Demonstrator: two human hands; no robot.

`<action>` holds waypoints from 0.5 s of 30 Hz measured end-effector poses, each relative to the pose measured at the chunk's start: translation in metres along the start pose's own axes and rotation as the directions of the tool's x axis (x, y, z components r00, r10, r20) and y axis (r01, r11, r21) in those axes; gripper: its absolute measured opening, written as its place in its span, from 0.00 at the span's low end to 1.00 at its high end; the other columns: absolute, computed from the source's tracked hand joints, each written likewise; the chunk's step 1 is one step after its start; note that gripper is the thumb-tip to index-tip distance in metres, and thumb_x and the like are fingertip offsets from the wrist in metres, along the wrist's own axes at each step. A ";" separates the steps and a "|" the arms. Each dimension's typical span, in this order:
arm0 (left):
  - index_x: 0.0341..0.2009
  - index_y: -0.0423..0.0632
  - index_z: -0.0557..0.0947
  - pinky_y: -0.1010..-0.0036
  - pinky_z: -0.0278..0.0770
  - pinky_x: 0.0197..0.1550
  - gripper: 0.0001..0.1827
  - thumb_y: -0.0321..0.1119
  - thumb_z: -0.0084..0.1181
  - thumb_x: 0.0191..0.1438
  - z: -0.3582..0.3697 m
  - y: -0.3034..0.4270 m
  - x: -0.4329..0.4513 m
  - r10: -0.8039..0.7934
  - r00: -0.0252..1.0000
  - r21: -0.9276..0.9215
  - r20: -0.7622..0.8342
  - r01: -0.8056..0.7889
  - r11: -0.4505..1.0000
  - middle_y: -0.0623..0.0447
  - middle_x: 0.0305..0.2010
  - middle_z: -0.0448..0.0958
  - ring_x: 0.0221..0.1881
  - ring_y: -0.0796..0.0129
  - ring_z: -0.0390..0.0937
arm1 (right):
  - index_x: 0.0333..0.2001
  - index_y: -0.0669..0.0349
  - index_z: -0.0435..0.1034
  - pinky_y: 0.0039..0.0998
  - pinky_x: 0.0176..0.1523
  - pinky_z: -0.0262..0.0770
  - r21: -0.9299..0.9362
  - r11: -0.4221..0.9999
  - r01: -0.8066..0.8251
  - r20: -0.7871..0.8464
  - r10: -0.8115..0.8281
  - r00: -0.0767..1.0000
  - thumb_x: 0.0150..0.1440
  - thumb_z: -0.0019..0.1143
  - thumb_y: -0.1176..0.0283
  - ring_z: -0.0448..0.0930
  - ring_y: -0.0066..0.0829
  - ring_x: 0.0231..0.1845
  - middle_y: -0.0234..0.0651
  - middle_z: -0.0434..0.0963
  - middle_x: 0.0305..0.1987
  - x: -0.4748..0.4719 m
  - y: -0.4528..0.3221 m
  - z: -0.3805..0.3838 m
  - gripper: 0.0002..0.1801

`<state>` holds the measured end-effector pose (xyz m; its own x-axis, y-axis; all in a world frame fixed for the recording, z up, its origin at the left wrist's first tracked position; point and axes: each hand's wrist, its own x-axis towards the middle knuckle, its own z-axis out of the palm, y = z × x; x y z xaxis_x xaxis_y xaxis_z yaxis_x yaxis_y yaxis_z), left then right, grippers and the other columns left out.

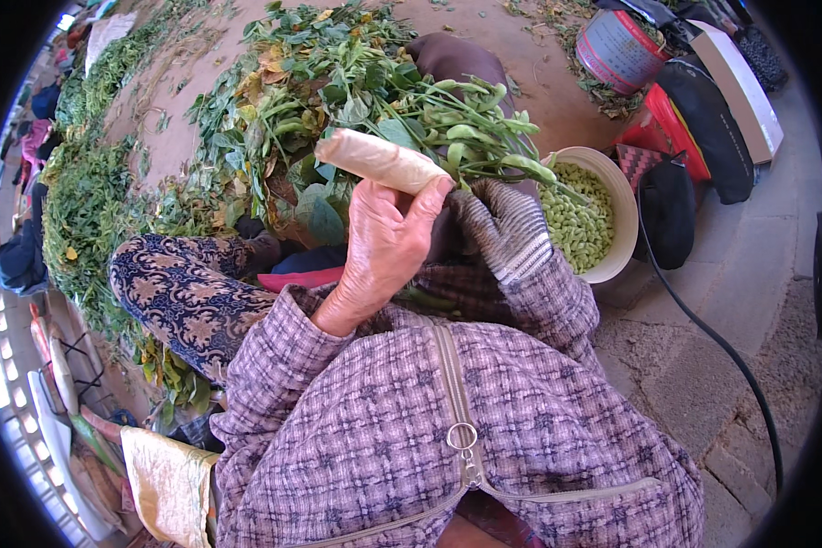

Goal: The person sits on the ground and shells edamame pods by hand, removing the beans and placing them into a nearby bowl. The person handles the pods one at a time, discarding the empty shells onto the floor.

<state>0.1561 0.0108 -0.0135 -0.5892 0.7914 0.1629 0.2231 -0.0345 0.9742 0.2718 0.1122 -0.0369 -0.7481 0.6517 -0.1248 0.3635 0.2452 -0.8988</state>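
Observation:
My bare left hand [390, 240] is raised in front of my chest, its thumb and fingers closed on a pale, thick roll [383, 161] that looks like rolled flatbread. Just to its right, my right hand [503, 222] wears a striped knit glove, its fingers curled at the stems of a leafy bean plant [472, 130] with plump green pods. The fingertips of the glove are partly hidden. Right beside the gloved hand, a round pale tub [623, 219] holds many shelled green beans [579, 226]. One pod and stem reach over its rim.
A heap of bean plants [274, 130] spreads ahead and left, with some yellow leaves. A printed bucket [620, 51], black bags [705, 130], a red bag [675, 130] and a white box [740, 89] stand at the right. A black cable [712, 335] curves over the paving. Other people [14, 253] sit far left.

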 end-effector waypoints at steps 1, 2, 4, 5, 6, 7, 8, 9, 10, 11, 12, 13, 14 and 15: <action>0.36 0.39 0.76 0.80 0.72 0.37 0.07 0.29 0.56 0.56 -0.003 -0.001 0.002 -0.023 1.000 -0.044 0.017 0.023 0.999 0.55 0.31 0.76 0.33 0.76 0.73 | 0.34 0.67 0.72 0.33 0.32 0.73 0.072 0.997 -0.026 0.027 0.024 0.999 0.58 0.53 0.65 0.79 0.38 0.28 0.45 0.77 0.26 -0.001 -0.003 -0.003 0.13; 0.36 0.38 0.76 0.79 0.73 0.38 0.07 0.29 0.56 0.56 -0.005 -0.002 0.003 -0.044 0.998 -0.087 0.036 0.047 0.995 0.54 0.31 0.77 0.33 0.75 0.73 | 0.34 0.67 0.72 0.32 0.31 0.73 0.125 0.992 -0.005 0.008 0.004 1.000 0.58 0.51 0.66 0.78 0.36 0.27 0.44 0.77 0.25 -0.002 -0.002 -0.003 0.13; 0.38 0.37 0.75 0.77 0.75 0.39 0.08 0.29 0.55 0.57 -0.006 -0.002 0.004 -0.094 0.994 -0.188 0.050 0.102 0.977 0.52 0.33 0.77 0.35 0.73 0.75 | 0.34 0.68 0.71 0.31 0.29 0.72 0.205 0.975 0.090 -0.082 -0.075 0.994 0.59 0.50 0.67 0.77 0.33 0.24 0.42 0.76 0.22 -0.002 0.004 0.005 0.12; 0.38 0.37 0.75 0.75 0.77 0.40 0.09 0.29 0.54 0.57 -0.006 -0.001 0.005 -0.118 0.991 -0.237 0.060 0.129 0.963 0.51 0.34 0.77 0.35 0.71 0.76 | 0.34 0.68 0.71 0.30 0.28 0.71 0.225 0.964 0.138 -0.116 -0.114 0.987 0.60 0.49 0.67 0.76 0.31 0.22 0.41 0.75 0.22 -0.001 0.016 0.010 0.13; 0.40 0.36 0.74 0.71 0.79 0.41 0.10 0.29 0.54 0.57 -0.009 -0.001 0.006 -0.161 0.982 -0.312 0.094 0.183 0.932 0.48 0.35 0.77 0.37 0.68 0.77 | 0.34 0.68 0.71 0.29 0.27 0.71 0.241 0.953 0.185 -0.145 -0.154 0.978 0.60 0.48 0.67 0.75 0.30 0.21 0.40 0.75 0.21 0.001 0.027 0.015 0.13; 0.40 0.36 0.74 0.71 0.79 0.41 0.10 0.30 0.54 0.57 -0.010 -0.002 0.006 -0.178 0.978 -0.346 0.105 0.204 0.916 0.48 0.35 0.77 0.38 0.67 0.77 | 0.34 0.68 0.70 0.29 0.26 0.71 0.258 0.944 0.207 -0.140 -0.175 0.975 0.61 0.48 0.67 0.75 0.29 0.20 0.40 0.75 0.21 0.006 0.039 0.017 0.13; 0.40 0.36 0.74 0.71 0.79 0.41 0.10 0.30 0.54 0.57 -0.010 -0.002 0.007 -0.195 0.974 -0.378 0.116 0.225 0.898 0.48 0.35 0.77 0.38 0.67 0.77 | 0.34 0.68 0.71 0.29 0.27 0.71 0.348 0.928 0.131 -0.074 -0.112 0.991 0.61 0.48 0.66 0.75 0.29 0.21 0.40 0.75 0.21 0.006 0.048 0.016 0.14; 0.40 0.36 0.74 0.70 0.79 0.41 0.11 0.30 0.54 0.57 -0.011 -0.003 0.008 -0.214 0.969 -0.410 0.126 0.248 0.878 0.48 0.35 0.77 0.39 0.67 0.77 | 0.35 0.68 0.71 0.29 0.27 0.71 0.427 0.903 0.044 -0.006 -0.046 0.999 0.61 0.48 0.65 0.75 0.29 0.21 0.40 0.75 0.22 0.006 0.051 0.015 0.15; 0.40 0.36 0.74 0.72 0.78 0.41 0.10 0.30 0.54 0.57 -0.011 -0.002 0.008 -0.206 0.970 -0.410 0.127 0.240 0.880 0.49 0.35 0.76 0.38 0.69 0.76 | 0.36 0.69 0.71 0.29 0.29 0.72 0.544 0.826 -0.150 0.146 0.082 0.986 0.61 0.48 0.64 0.75 0.29 0.23 0.41 0.76 0.24 0.004 0.039 0.008 0.16; 0.39 0.36 0.75 0.74 0.77 0.40 0.10 0.29 0.55 0.56 -0.010 0.000 0.008 -0.170 0.982 -0.350 0.086 0.189 0.917 0.51 0.34 0.77 0.36 0.71 0.76 | 0.37 0.68 0.71 0.28 0.29 0.72 0.555 0.817 -0.155 0.206 0.046 0.978 0.61 0.49 0.62 0.75 0.28 0.24 0.40 0.76 0.24 0.006 0.029 -0.003 0.17; 0.37 0.36 0.76 0.76 0.76 0.39 0.09 0.29 0.57 0.55 -0.008 0.003 0.008 -0.127 0.991 -0.289 0.052 0.137 0.948 0.52 0.32 0.78 0.34 0.73 0.76 | 0.38 0.68 0.72 0.27 0.30 0.72 0.564 0.810 -0.161 0.259 0.011 0.966 0.60 0.49 0.60 0.75 0.27 0.25 0.39 0.76 0.24 0.006 0.018 -0.014 0.19; 0.36 0.36 0.77 0.77 0.76 0.38 0.09 0.28 0.58 0.54 -0.006 0.005 0.008 -0.084 0.996 -0.223 0.020 0.086 0.971 0.53 0.31 0.78 0.32 0.75 0.76 | 0.39 0.68 0.72 0.26 0.30 0.71 0.574 0.801 -0.170 0.315 -0.025 0.949 0.60 0.50 0.58 0.75 0.26 0.26 0.38 0.76 0.25 0.008 0.008 -0.025 0.20; 0.36 0.36 0.77 0.78 0.75 0.37 0.09 0.28 0.58 0.54 -0.007 0.006 0.007 -0.091 0.995 -0.190 0.030 0.095 0.977 0.54 0.31 0.78 0.32 0.75 0.75 | 0.40 0.68 0.72 0.25 0.29 0.70 0.308 0.937 0.162 -0.063 -0.150 0.987 0.60 0.50 0.58 0.74 0.24 0.24 0.37 0.76 0.24 -0.007 0.000 0.007 0.21; 0.36 0.36 0.77 0.79 0.74 0.37 0.09 0.29 0.59 0.53 -0.008 0.007 0.006 -0.094 0.995 -0.159 0.037 0.099 0.982 0.54 0.31 0.78 0.32 0.76 0.75 | 0.40 0.68 0.72 0.25 0.27 0.69 0.274 0.960 0.061 0.013 -0.067 0.998 0.60 0.49 0.58 0.73 0.23 0.23 0.36 0.75 0.23 -0.004 -0.005 0.000 0.20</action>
<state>0.1476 0.0107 -0.0049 -0.5785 0.8131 0.0649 0.0376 -0.0530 0.9979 0.2730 0.1080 -0.0320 -0.7779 0.6245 -0.0698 0.1512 0.0782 -0.9854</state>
